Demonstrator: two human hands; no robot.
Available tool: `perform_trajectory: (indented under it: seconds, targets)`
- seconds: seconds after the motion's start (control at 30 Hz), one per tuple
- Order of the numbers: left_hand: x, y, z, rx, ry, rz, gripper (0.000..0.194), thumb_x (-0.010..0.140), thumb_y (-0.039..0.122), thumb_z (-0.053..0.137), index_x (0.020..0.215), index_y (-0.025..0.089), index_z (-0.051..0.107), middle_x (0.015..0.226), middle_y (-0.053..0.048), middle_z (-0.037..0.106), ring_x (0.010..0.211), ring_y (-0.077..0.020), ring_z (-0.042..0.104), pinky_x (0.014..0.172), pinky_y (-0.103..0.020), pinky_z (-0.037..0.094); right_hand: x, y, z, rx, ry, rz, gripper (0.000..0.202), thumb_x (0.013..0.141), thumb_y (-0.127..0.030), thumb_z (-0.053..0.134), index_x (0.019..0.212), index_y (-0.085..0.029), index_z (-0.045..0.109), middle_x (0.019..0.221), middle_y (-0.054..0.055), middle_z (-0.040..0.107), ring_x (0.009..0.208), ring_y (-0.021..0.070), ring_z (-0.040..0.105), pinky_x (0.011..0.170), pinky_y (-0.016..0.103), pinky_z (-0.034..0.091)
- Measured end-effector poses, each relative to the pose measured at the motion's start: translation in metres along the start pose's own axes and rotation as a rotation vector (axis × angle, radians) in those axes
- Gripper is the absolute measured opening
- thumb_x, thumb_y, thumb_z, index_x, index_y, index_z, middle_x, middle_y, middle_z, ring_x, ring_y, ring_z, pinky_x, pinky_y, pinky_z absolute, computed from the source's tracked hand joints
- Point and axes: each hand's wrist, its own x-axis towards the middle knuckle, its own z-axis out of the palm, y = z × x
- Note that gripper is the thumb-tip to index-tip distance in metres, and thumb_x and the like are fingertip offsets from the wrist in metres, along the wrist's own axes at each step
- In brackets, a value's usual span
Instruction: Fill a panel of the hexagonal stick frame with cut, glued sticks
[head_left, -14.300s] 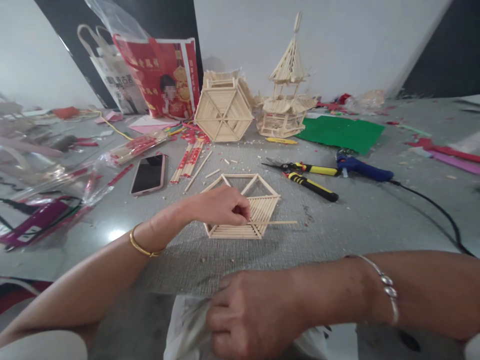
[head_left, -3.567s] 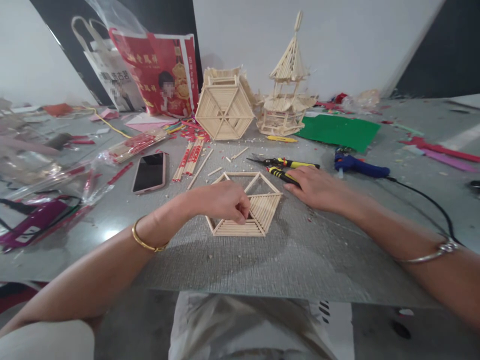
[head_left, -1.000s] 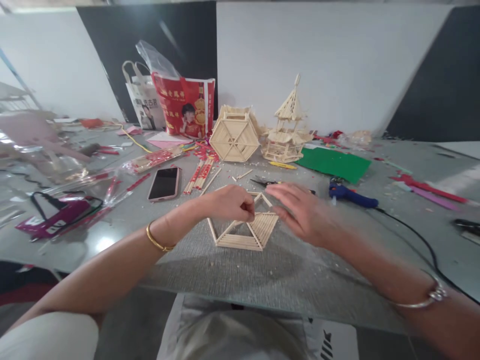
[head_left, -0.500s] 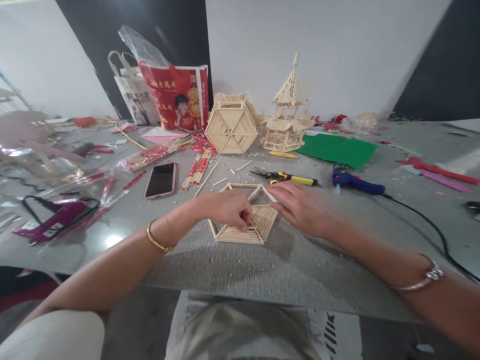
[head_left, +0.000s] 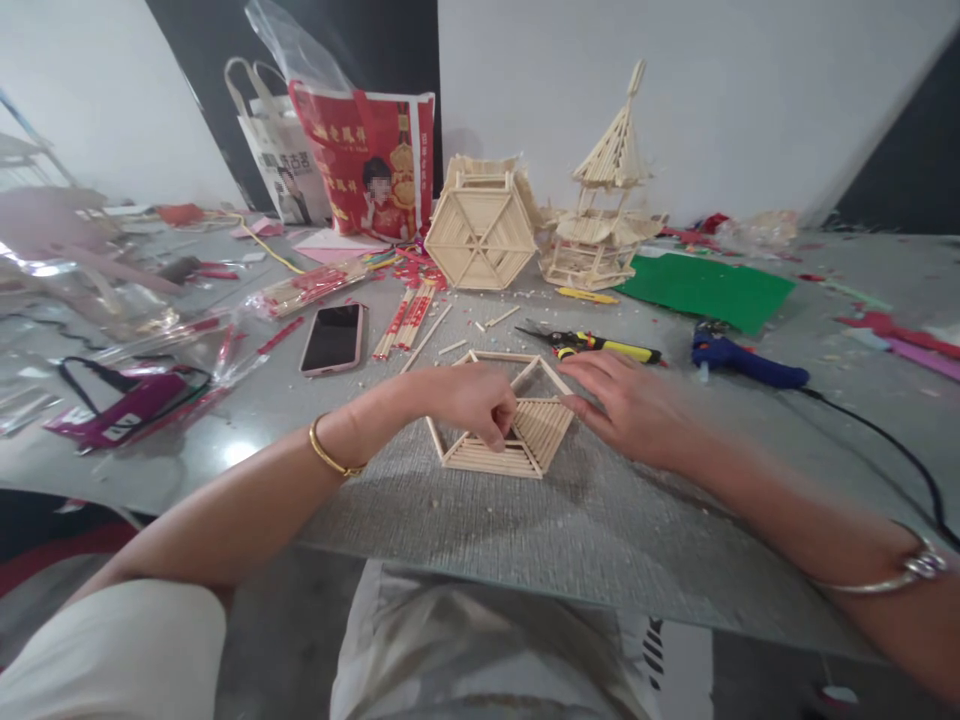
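Observation:
A hexagonal frame of thin wooden sticks (head_left: 491, 466) lies flat on the grey table. Its right wedge is filled with parallel sticks, and the near wedge is partly filled. My left hand (head_left: 480, 405) hovers over the frame's middle, thumb and fingers pinched together above the near wedge; whatever they hold is hidden. On the frame's right edge, my right hand (head_left: 619, 405) lies with its fingers stretched out, touching the upper right side. Just beyond that hand are yellow-and-black pliers (head_left: 626, 348).
Behind stand a hexagonal stick panel (head_left: 480, 240) and a stick pagoda (head_left: 600, 225). A phone (head_left: 334, 338) and bundled sticks (head_left: 411, 318) lie to the left. At right are a blue glue gun (head_left: 750, 360) with its cord and a green sheet (head_left: 709, 288).
The camera view has shifted, so everything sits a little higher and farther right. Both hands keep nearly the same places on and over the stick frame.

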Motion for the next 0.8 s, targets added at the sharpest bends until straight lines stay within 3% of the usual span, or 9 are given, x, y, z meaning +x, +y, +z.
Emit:
perform_trajectory:
  seconds: [0.57,0.8]
  targets:
    - [0.0024,-0.0038,0.0018,-0.073,-0.013,0.01,0.003,0.066,0.016,0.069,0.069,0.015,0.069,0.058,0.003,0.064,0.053,-0.007,0.052,0.054,-0.021,0.032,-0.0007,0.0027,-0.0005,-0.012,-0.028,-0.005,0.039,0.092,-0.034,0.039,0.111,-0.008,0.059,0.112,0.018,0.061,0.104,0.0295,0.056,0.09,0.045,0.046]
    - [0.0027,-0.0036,0.001,-0.099,0.003,0.023,0.003,0.063,0.014,0.069,0.063,0.017,0.068,0.055,0.005,0.062,0.05,-0.0058,0.05,0.051,-0.02,0.03,-0.0011,0.0048,0.0003,0.004,-0.054,0.006,0.036,0.092,-0.036,0.038,0.113,-0.016,0.059,0.11,0.014,0.062,0.103,0.0284,0.056,0.091,0.048,0.045]
